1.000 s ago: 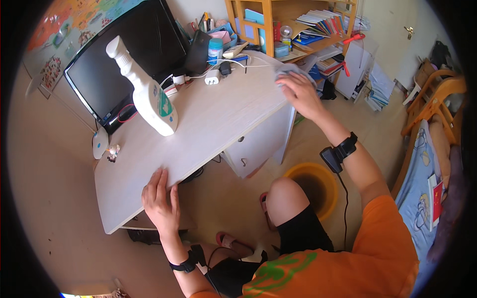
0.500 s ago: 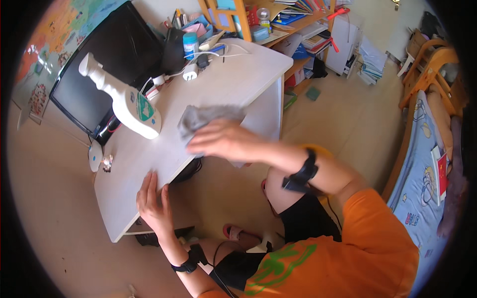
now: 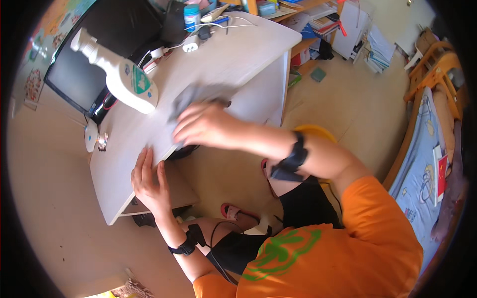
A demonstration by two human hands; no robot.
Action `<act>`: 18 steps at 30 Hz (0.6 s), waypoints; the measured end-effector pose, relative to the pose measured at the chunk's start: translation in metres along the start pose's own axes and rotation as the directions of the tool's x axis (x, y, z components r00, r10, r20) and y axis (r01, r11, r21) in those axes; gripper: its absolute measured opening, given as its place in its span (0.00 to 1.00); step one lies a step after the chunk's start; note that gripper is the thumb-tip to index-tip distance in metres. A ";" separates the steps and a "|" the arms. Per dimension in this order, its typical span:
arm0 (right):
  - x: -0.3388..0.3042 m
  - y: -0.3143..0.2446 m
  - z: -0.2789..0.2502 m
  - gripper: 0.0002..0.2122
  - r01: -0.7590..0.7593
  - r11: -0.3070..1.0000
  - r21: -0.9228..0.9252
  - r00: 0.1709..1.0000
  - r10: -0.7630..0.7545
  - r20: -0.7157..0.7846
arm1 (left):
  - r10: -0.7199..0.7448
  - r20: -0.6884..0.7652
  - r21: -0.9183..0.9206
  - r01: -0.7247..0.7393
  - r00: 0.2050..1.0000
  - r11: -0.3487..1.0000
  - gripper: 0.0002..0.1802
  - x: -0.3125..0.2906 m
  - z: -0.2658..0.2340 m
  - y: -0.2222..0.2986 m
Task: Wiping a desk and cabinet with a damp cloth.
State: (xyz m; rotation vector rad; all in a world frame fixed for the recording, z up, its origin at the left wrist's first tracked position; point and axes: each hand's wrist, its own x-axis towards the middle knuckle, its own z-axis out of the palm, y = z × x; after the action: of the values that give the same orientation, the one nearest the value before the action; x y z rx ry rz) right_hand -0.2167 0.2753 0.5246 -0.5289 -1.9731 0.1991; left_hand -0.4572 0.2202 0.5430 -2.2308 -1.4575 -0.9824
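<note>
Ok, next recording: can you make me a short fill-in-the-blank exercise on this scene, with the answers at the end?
1. The right hand holds a cloth whose colour is ______.
2. The left hand rests at the edge of the desk and holds ______.
3. The body of the spray bottle on the desk is mainly ______ in colour.
4. The person's shirt is ______ with a green print.

Missing words: grey; nothing; white; orange.
</note>
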 end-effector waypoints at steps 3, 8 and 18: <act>0.014 -0.020 0.042 0.06 0.037 0.999 0.025 0.999 -0.037 0.020 | 0.023 0.041 -0.023 -0.022 0.999 0.999 0.20 -0.003 0.005 -0.005; 0.001 0.006 -0.005 0.09 0.025 0.998 0.063 0.997 -0.029 0.071 | -0.010 0.051 0.003 0.010 0.999 1.000 0.19 -0.003 -0.002 -0.003; -0.032 0.029 -0.147 0.10 -0.290 0.929 -0.229 0.951 0.308 0.043 | -0.037 0.018 -0.011 0.037 0.999 0.999 0.18 0.001 -0.002 0.001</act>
State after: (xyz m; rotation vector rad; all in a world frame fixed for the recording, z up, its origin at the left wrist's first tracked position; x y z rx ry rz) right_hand -0.0662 0.2735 0.5539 -0.9830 -1.9945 0.1935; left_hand -0.4567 0.2191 0.5456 -2.2336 -1.5099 -0.9876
